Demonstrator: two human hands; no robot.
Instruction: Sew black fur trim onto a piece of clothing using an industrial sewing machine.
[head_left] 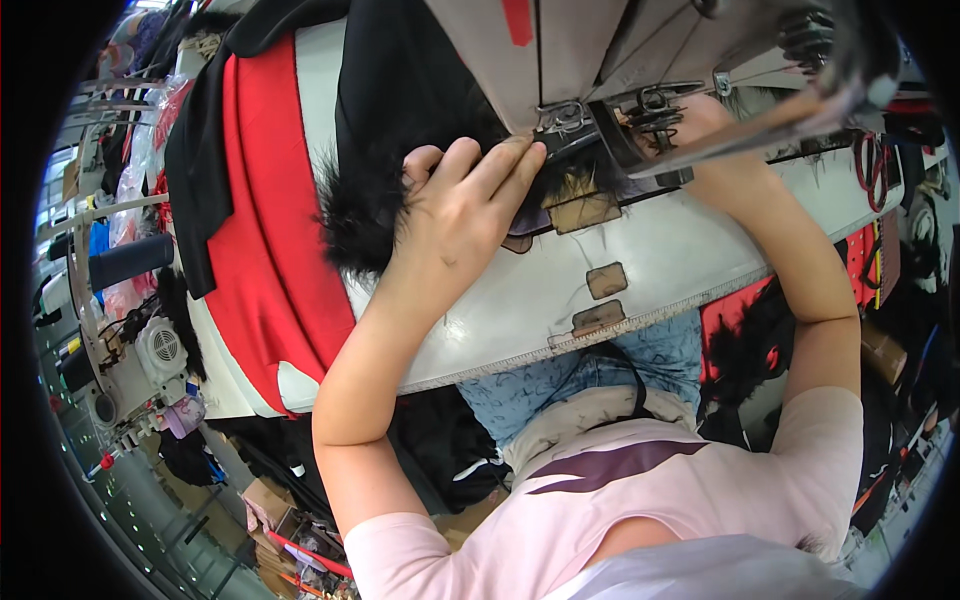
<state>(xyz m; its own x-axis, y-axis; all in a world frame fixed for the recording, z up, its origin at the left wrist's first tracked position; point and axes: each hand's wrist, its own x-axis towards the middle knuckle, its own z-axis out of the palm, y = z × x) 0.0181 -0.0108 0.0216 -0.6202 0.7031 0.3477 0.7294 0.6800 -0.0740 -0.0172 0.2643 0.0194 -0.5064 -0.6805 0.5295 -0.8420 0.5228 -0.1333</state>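
Observation:
Black fabric (400,80) with fluffy black trim (360,215) lies under the head of a sewing machine (500,40). My left hand (455,205) is closed on the fabric and trim, fingers together and bent, their tips right beside the presser foot area (570,125). The left thumb is hidden. My right hand (710,130) is at the far side of the needle area, behind metal machine parts that cover its fingers; what it touches cannot be made out. Loose black fluff lies around the needle plate (585,210).
Red fabric (265,200) and more black fabric (195,180) drape over the table's left side. A tape rule (480,370) runs along the white table's (450,335) near edge. Red-handled scissors (872,170) lie at the right. Another machine's motor (160,345) stands at the left.

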